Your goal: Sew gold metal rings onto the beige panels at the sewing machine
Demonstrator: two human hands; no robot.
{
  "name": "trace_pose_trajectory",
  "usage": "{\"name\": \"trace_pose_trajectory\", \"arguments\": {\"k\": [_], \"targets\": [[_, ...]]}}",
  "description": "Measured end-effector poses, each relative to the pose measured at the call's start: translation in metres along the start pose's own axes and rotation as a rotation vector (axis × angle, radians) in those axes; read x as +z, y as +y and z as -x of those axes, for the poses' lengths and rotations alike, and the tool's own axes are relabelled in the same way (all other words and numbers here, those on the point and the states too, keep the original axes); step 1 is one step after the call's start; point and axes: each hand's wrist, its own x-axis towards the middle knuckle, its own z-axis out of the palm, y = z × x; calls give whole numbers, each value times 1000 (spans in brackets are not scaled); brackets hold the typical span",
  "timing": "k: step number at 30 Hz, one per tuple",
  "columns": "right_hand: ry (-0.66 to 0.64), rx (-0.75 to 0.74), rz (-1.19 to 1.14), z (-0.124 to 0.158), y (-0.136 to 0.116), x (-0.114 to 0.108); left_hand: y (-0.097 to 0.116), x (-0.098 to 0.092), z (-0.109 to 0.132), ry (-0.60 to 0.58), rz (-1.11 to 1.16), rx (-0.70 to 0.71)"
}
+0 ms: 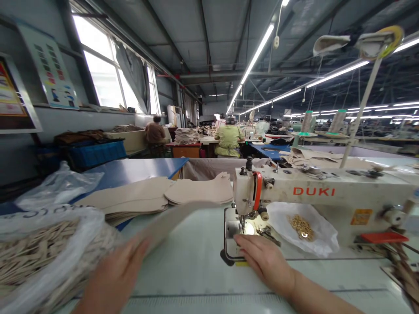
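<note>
My left hand (114,266), smeared by motion, is closed on the near end of a beige fabric panel (176,218). The panel is raised off the table and slants away toward the right. My right hand (266,261) lies at the needle area of a white sewing machine (314,192), fingers stretched forward and close together. Its fingertips rest by the metal needle plate (231,226), just below the lit needle; the thumb is hidden. Nothing shows in that hand. Behind the raised panel are two stacks of cut beige panels (137,194) (203,189).
At the left stands a white plastic bag (94,218) full of narrow beige strips. Small gold-coloured metal pieces (300,227) lie on white plastic (322,240) under the machine arm. A blue table (144,168) and a thread stand (363,104) are beyond. Other people (229,137) sit farther back.
</note>
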Motion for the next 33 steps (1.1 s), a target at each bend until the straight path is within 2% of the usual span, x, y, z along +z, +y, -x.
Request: {"name": "trace_pose_trajectory", "arguments": {"k": [2, 4, 5, 6, 8, 10, 12, 14, 16, 18, 22, 26, 29, 33], "targets": [[-34, 4, 12, 1, 1, 2, 17, -17, -47, 154, -71, -62], [-80, 38, 19, 2, 2, 3, 37, -19, -97, 188, -85, 39], [-103, 60, 17, 2, 3, 3, 47, -13, -120, 162, -87, 120], [-121, 81, 12, 2, 4, 3, 55, -2, -140, 81, -106, 188], [-155, 102, -2, 2, 6, 3, 65, 33, -166, -15, -116, 215], [-174, 109, -12, 3, 9, 3, 67, 75, -172, -113, -132, 217], [-180, 113, -22, 3, 11, 4, 62, 115, -161, -208, -154, 204], [-174, 104, -40, 3, 12, 6, 55, 146, -145, -288, -179, 174], [-172, 99, -62, 3, 13, 7, 48, 163, -131, -334, -199, 145], [-178, 107, -82, 5, 13, 9, 44, 169, -124, -359, -210, 132], [-204, 100, -111, 9, 16, 10, 42, 159, -116, -363, -233, 133], [-208, 103, -113, 10, 16, 8, 29, 129, -108, -270, -292, 128], [-199, 132, -115, 9, 13, 6, 0, 95, -114, -190, -339, 50], [-188, 165, -105, 10, 11, 7, -53, 53, -139, -127, -337, -109]]}}
